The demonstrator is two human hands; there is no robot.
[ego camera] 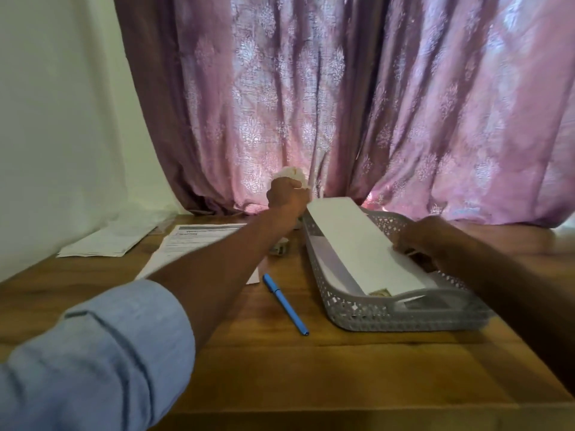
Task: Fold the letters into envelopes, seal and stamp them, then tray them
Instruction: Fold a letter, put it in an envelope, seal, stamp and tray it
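A right hand (pixel 415 236) pinches a white envelope (pixel 361 244) angled into a grey perforated tray (pixel 389 312) holding other envelopes; the left hand (pixel 287 197) grips crumpled tissue (pixel 289 174).

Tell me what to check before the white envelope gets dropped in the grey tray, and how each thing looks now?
1. Envelope held: ok, the right hand grips its far edge.
2. Envelope over the tray: ok, it slants across it, one end sticking out past the back rim.
3. Room in the tray: ok, only flat white paper lies inside.
4. Envelope sealed and stamped: cannot tell, only its plain side shows clearly.
5. Left hand free to help: not ok, it is raised and clutching a crumpled white wad.
6. Blue pen out of the way: ok, it lies on the table left of the tray.
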